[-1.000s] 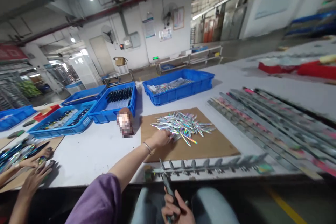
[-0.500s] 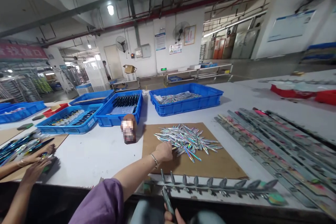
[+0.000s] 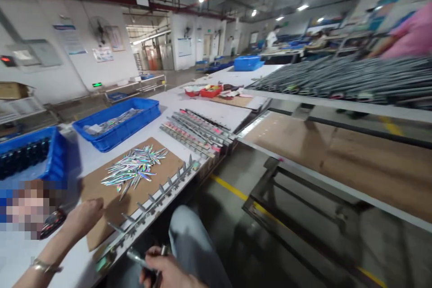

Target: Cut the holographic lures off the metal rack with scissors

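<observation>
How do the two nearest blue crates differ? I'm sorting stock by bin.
The far blue crate holds shiny holographic pieces; the near blue crate holds a row of dark pieces. The far one shows whole; the near one is cut off by the picture's left edge. Both stand on the white table.

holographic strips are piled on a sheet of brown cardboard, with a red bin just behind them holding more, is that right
Not quite: the bin behind them is blue, not red. The head view shows the holographic strips piled on the brown cardboard, with the bin just behind holding more of them. The left hand rests at the cardboard's near edge, apart from the pile.
</observation>
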A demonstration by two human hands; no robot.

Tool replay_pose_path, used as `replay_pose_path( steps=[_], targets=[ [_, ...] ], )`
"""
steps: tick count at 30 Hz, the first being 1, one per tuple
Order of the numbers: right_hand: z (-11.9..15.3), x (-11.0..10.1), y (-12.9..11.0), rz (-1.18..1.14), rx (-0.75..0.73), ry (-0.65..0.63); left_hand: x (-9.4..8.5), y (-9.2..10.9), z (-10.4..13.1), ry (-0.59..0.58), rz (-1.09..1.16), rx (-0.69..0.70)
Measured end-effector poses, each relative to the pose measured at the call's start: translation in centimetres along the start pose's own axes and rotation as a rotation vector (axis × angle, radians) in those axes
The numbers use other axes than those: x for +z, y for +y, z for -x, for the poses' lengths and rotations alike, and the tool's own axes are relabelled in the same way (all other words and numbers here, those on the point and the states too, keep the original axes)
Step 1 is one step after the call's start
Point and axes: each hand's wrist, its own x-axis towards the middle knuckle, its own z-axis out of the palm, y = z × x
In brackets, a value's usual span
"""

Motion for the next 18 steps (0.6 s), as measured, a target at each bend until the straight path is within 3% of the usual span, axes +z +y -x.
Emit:
replay_pose_path(
  steps=[3, 6, 11, 14, 18],
  targets=[
    [-0.2, 0.2, 0.0, 0.127, 0.034, -0.044, 1.7, -1.4, -0.4, -0.035, 0.049, 0.022],
    [0.2, 0.6, -0.6, 0.231, 0.041, -0.058, 3.0, -1.7, -0.5, 0.028, 0.175, -0.036],
    [1.9, 2.4, -2.3, 0.476, -0.048, -0.005, 3.1, -2.1, -0.1, 0.169, 0.408, -0.198],
    [3.8, 3.4, -2.3, 0.572, -0.122, 0.041, 1.9, -1.8, 2.4, 0.310, 0.555, -0.123],
    [6.2, 3.6, -1.9, 0.773, -0.264, 0.066, 1.4, 0.1, 6.8, 0.226, 0.717, -0.105]
  ],
)
